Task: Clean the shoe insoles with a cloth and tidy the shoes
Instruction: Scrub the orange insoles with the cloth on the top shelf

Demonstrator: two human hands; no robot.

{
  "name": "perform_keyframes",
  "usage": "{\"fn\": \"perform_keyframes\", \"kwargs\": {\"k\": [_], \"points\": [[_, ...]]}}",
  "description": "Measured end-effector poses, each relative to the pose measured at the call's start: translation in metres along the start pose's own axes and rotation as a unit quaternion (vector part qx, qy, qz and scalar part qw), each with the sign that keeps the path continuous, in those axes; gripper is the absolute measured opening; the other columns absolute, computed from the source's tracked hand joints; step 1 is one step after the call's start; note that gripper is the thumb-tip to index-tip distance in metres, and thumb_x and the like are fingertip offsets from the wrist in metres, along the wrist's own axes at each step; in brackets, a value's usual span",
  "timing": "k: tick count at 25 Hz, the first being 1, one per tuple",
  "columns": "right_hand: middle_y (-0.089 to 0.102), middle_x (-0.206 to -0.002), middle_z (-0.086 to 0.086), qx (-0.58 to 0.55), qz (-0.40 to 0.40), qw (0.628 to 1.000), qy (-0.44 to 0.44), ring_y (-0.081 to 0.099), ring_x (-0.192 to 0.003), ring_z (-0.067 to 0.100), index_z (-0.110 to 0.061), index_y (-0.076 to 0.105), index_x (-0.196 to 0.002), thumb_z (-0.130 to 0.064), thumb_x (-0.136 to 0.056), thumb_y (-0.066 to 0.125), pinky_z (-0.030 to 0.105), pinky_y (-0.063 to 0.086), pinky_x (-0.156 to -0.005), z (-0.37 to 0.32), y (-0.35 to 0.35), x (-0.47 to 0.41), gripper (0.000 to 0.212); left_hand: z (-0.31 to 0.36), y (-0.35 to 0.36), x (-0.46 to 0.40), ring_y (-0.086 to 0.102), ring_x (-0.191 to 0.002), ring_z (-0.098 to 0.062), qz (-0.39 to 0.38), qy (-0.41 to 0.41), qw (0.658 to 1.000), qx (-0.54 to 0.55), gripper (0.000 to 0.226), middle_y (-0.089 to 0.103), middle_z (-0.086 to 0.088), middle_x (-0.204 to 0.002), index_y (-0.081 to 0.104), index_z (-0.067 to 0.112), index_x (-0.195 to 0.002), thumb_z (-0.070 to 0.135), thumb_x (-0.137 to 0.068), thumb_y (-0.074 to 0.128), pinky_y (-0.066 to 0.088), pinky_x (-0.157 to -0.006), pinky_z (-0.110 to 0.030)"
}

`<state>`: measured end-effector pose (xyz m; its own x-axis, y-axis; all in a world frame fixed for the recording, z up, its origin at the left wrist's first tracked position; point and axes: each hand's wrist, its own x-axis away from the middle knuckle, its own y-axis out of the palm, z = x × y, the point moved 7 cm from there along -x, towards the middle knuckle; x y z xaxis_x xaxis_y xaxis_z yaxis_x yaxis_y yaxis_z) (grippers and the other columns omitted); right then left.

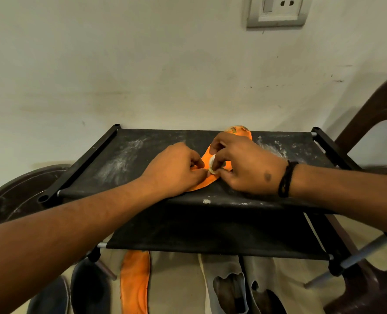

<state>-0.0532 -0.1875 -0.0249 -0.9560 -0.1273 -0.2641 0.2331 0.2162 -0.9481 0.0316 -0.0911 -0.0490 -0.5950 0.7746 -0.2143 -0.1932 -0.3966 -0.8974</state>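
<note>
Lying on the black rack shelf [142, 155]: one orange insole [205, 182], pinned by curled left hand [176, 168]; right hand [244, 164] pinches a small white cloth [212, 165] against it. Second insole [134, 282] below on floor.

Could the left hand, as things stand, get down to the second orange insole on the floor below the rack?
Probably not directly. The left hand is busy holding the insole on the top shelf, and the lower shelf lies over the far end of the floor insole. Its near part looks open.
</note>
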Motion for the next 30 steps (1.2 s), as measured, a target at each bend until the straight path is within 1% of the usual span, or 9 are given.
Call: {"fn": "perform_keyframes", "kwargs": {"k": [2, 5, 8, 10, 15, 19, 23, 26, 30], "points": [[0.055, -0.108, 0.002, 0.035, -0.026, 0.999, -0.009, 0.055, -0.093, 0.018, -0.015, 0.075, -0.087, -0.01, -0.084, 0.061, 0.034, 0.05, -0.077, -0.004, 0.003, -0.002, 0.015, 0.0, 0.0, 0.001, 0.053, -0.069, -0.001, 0.0, -0.002, 1.0, -0.006, 0.028, 0.051, 0.017, -0.074, 0.079, 0.023, -0.108, 0.042, -0.089, 0.07, 0.036, -0.057, -0.02], [0.062, -0.099, 0.002, 0.05, -0.015, 0.999, 0.007, 0.058, -0.09, 0.022, -0.016, 0.068, -0.096, -0.004, -0.081, 0.061, 0.041, 0.051, -0.075, 0.007, 0.001, -0.005, 0.02, -0.001, 0.001, 0.001, 0.054, -0.075, -0.004, -0.004, 0.0, 1.0, -0.01, 0.031, 0.05, 0.016, -0.077, 0.079, 0.023, -0.109, 0.045, -0.089, 0.069, 0.04, -0.063, -0.024], [0.068, -0.094, -0.001, 0.017, 0.037, 0.998, 0.039, 0.063, -0.084, 0.019, -0.018, 0.059, -0.109, -0.005, -0.081, 0.065, 0.035, 0.053, -0.071, 0.022, -0.005, -0.007, 0.032, 0.0, 0.001, 0.001, 0.056, -0.081, -0.008, 0.0, 0.003, 1.0, -0.011, 0.031, 0.047, 0.017, -0.077, 0.078, 0.024, -0.11, 0.045, -0.09, 0.069, 0.042, -0.067, -0.027], [0.07, -0.09, -0.001, 0.024, 0.049, 0.998, 0.04, 0.064, -0.082, 0.02, -0.016, 0.066, -0.101, -0.006, -0.08, 0.068, 0.027, 0.046, -0.071, 0.027, -0.007, -0.009, 0.023, 0.002, 0.001, 0.001, 0.055, -0.08, -0.006, 0.0, 0.009, 1.0, -0.011, 0.031, 0.045, 0.019, -0.077, 0.078, 0.024, -0.111, 0.045, -0.091, 0.068, 0.041, -0.065, -0.025], [0.07, -0.097, 0.002, 0.011, -0.014, 0.999, 0.031, 0.063, -0.086, 0.017, -0.014, 0.077, -0.089, -0.012, -0.084, 0.068, 0.027, 0.047, -0.074, 0.025, 0.007, -0.009, 0.011, 0.001, 0.002, 0.0, 0.052, -0.077, -0.004, 0.003, 0.016, 1.0, -0.011, 0.031, 0.045, 0.02, -0.077, 0.078, 0.024, -0.111, 0.046, -0.091, 0.067, 0.037, -0.062, -0.018], [0.063, -0.103, 0.003, 0.046, -0.024, 0.998, 0.029, 0.058, -0.092, 0.02, -0.017, 0.075, -0.094, -0.021, -0.088, 0.056, 0.036, 0.05, -0.077, 0.014, 0.015, -0.002, 0.02, 0.003, 0.002, 0.001, 0.05, -0.074, -0.002, 0.0, 0.021, 1.0, -0.009, 0.033, 0.045, 0.017, -0.08, 0.077, 0.023, -0.113, 0.046, -0.092, 0.067, 0.035, -0.06, -0.015], [0.065, -0.103, 0.004, 0.08, -0.081, 0.992, 0.05, 0.06, -0.097, 0.023, -0.018, 0.072, -0.103, -0.009, -0.086, 0.057, 0.039, 0.051, -0.08, 0.011, 0.014, -0.007, 0.025, 0.005, 0.001, 0.002, 0.049, -0.069, 0.0, -0.003, 0.025, 1.0, -0.014, 0.034, 0.041, 0.021, -0.076, 0.076, 0.022, -0.115, 0.045, -0.093, 0.065, 0.033, -0.06, -0.014], [0.061, -0.1, 0.005, 0.145, -0.027, 0.989, 0.03, 0.055, -0.097, 0.027, -0.018, 0.063, -0.108, -0.005, -0.083, 0.057, 0.041, 0.05, -0.075, 0.014, -0.001, -0.009, 0.028, 0.005, 0.0, 0.002, 0.052, -0.075, -0.003, -0.003, 0.027, 1.0, -0.013, 0.034, 0.041, 0.021, -0.076, 0.076, 0.022, -0.115, 0.046, -0.093, 0.065, 0.036, -0.061, -0.017], [0.056, -0.099, 0.005, 0.21, -0.107, 0.972, -0.003, 0.049, -0.097, 0.025, -0.017, 0.06, -0.097, -0.012, -0.088, 0.053, 0.038, 0.046, -0.073, 0.0, 0.02, 0.002, 0.012, 0.006, 0.0, 0.003, 0.049, -0.073, -0.003, -0.006, 0.028, 0.999, -0.018, 0.033, 0.04, 0.023, -0.075, 0.077, 0.023, -0.113, 0.046, -0.093, 0.064, 0.034, -0.06, -0.018]]}}
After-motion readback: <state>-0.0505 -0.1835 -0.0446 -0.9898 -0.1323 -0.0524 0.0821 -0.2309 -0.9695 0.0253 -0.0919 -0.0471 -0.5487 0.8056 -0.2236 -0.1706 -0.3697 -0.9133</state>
